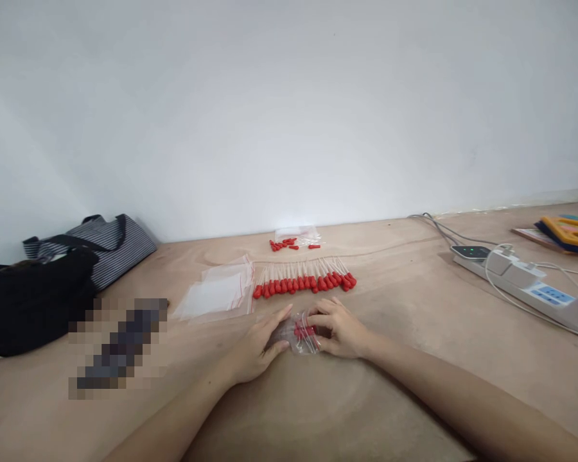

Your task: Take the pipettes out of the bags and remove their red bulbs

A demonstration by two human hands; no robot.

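A small clear plastic bag [301,343] lies on the table between my two hands, with red-tipped white sticks [304,330] inside it. My right hand [338,328] curls over the bag's right side, its fingers closed on the plastic. On the other side, my left hand [260,346] rests at the bag's left edge, thumb and fingers apart. Just beyond the hands stretches a row of white sticks with red bulb-shaped ends [303,282], laid side by side. Left of that row is a spread stack of empty zip bags [216,292] with red seal lines.
Loose red pieces [282,244] and another clear bag [296,232] lie near the wall. At right are a power strip [534,289] with cables and a yellow-framed item [571,232]. Left stand a striped bag [125,247], a black bag [33,301] and a pixelated dark object [125,346].
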